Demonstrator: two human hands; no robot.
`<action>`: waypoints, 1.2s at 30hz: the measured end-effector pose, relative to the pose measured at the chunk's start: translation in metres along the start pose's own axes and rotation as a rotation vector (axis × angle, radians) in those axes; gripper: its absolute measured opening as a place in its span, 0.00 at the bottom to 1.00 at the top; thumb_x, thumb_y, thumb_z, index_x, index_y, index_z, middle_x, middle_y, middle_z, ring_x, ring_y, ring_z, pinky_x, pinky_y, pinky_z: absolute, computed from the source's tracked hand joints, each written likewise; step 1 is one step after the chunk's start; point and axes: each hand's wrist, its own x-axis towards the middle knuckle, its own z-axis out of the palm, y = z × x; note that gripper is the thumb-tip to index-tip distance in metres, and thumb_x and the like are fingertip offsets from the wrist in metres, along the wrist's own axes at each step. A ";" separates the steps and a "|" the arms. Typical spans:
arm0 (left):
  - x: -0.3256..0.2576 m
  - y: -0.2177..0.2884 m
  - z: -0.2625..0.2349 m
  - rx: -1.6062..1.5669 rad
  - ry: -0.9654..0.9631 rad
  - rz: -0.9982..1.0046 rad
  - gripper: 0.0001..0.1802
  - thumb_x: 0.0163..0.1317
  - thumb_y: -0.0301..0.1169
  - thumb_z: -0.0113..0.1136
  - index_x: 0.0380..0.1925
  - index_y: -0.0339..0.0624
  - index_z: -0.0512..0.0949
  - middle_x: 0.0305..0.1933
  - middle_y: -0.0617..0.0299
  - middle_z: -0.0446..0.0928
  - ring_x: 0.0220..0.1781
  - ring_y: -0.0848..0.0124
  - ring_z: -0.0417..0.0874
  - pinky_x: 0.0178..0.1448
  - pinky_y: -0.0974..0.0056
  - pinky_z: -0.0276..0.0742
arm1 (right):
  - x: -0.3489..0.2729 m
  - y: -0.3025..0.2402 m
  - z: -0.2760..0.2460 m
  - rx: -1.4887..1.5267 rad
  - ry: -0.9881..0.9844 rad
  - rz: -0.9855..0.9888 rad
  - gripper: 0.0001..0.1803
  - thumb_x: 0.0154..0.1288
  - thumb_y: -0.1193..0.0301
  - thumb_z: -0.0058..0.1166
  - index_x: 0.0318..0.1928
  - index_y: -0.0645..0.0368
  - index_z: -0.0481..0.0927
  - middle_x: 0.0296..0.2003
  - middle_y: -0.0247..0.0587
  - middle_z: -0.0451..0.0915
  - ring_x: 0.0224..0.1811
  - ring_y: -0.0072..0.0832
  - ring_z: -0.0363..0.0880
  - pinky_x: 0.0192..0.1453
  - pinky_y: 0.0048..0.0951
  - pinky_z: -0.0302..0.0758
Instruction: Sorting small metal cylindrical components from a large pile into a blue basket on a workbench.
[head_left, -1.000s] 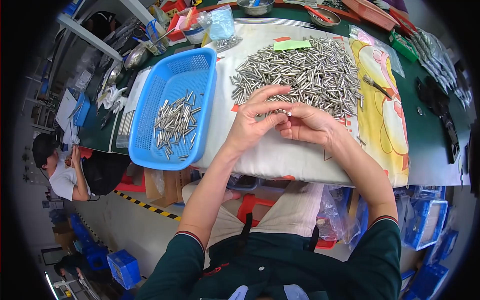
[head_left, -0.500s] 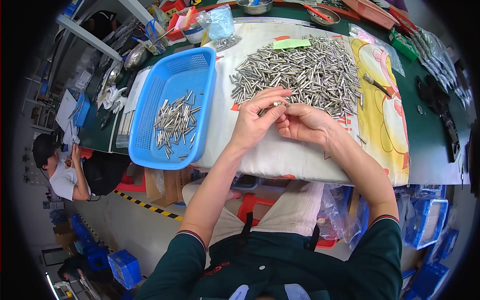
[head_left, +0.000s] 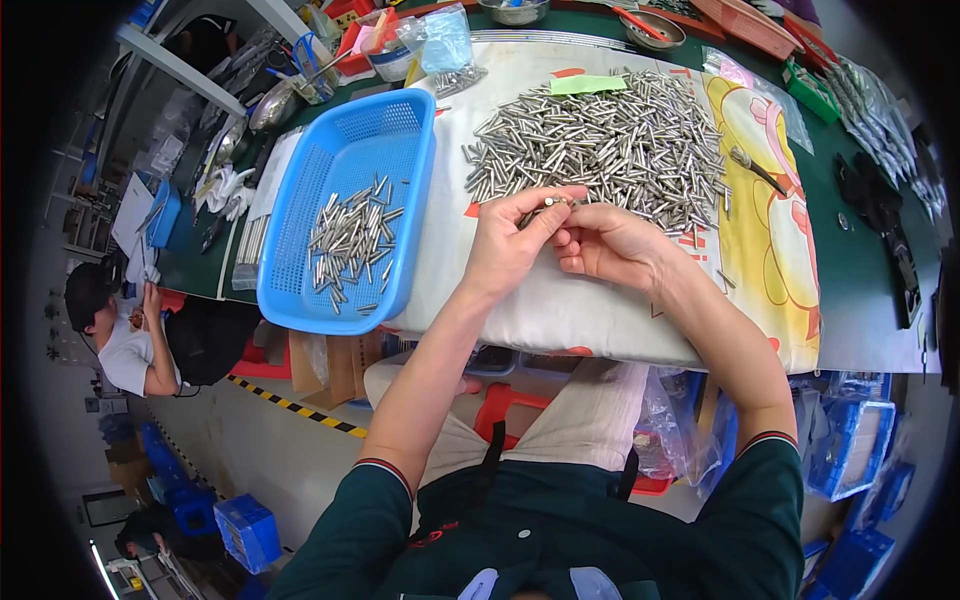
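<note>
My left hand (head_left: 505, 245) is closed around a few short metal pins (head_left: 552, 202), whose ends show between thumb and fingers. Against it, my right hand (head_left: 615, 248) is curled, with thumb and forefinger pinched at the same pins. How many pins lie inside the fingers is hidden. Just beyond both hands spreads a large heap of silver metal pins (head_left: 600, 145), with a green slip of paper (head_left: 588, 84) on top. To the left stands a blue perforated plastic basket (head_left: 420, 160), holding a smaller pile of loose pins (head_left: 352, 245).
A patterned cloth (head_left: 560, 320) covers the table under my hands. A dark-tipped brush (head_left: 757, 170) lies right of the heap, and a stray pin (head_left: 726, 280) is nearer me. Metal bowls (head_left: 650, 30) and a bagged bundle (head_left: 445, 45) sit at the back. Another person (head_left: 130, 340) sits at far left.
My left fingers have curled down closer around the pins. Both hands otherwise stay together in nearly the same place, and the view has shifted very slightly.
</note>
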 end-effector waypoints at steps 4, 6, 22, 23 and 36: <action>-0.002 0.005 0.000 -0.011 0.087 0.006 0.11 0.62 0.25 0.52 0.43 0.33 0.77 0.34 0.59 0.80 0.34 0.78 0.79 0.36 0.74 0.76 | -0.008 -0.006 0.011 -0.626 0.192 -0.260 0.09 0.62 0.70 0.49 0.33 0.64 0.78 0.22 0.31 0.75 0.21 0.15 0.69 0.26 0.21 0.69; -0.004 0.004 -0.003 -0.006 0.133 -0.012 0.10 0.63 0.25 0.52 0.42 0.33 0.77 0.34 0.59 0.80 0.33 0.77 0.80 0.37 0.73 0.76 | -0.012 -0.003 0.022 -1.076 0.427 -0.667 0.09 0.57 0.72 0.51 0.34 0.65 0.79 0.21 0.32 0.76 0.20 0.14 0.66 0.25 0.19 0.66; -0.013 0.008 -0.004 -0.144 0.114 -0.160 0.10 0.64 0.26 0.49 0.38 0.30 0.77 0.31 0.57 0.80 0.30 0.72 0.82 0.36 0.70 0.80 | -0.008 0.005 0.022 -1.275 0.379 -1.058 0.07 0.50 0.76 0.58 0.33 0.60 0.80 0.27 0.36 0.76 0.25 0.24 0.74 0.25 0.23 0.69; -0.013 0.008 -0.004 -0.143 0.115 -0.167 0.10 0.65 0.26 0.49 0.38 0.30 0.77 0.31 0.57 0.80 0.30 0.72 0.82 0.36 0.70 0.80 | -0.008 0.005 0.021 -1.274 0.379 -1.058 0.07 0.50 0.76 0.58 0.33 0.60 0.80 0.27 0.36 0.76 0.25 0.24 0.74 0.25 0.23 0.69; -0.051 0.075 -0.026 0.456 0.191 0.050 0.08 0.60 0.21 0.51 0.38 0.30 0.76 0.24 0.58 0.79 0.24 0.77 0.78 0.30 0.74 0.74 | -0.006 -0.010 0.012 -1.221 0.462 -1.010 0.05 0.55 0.74 0.56 0.31 0.63 0.80 0.25 0.37 0.76 0.23 0.21 0.72 0.28 0.23 0.69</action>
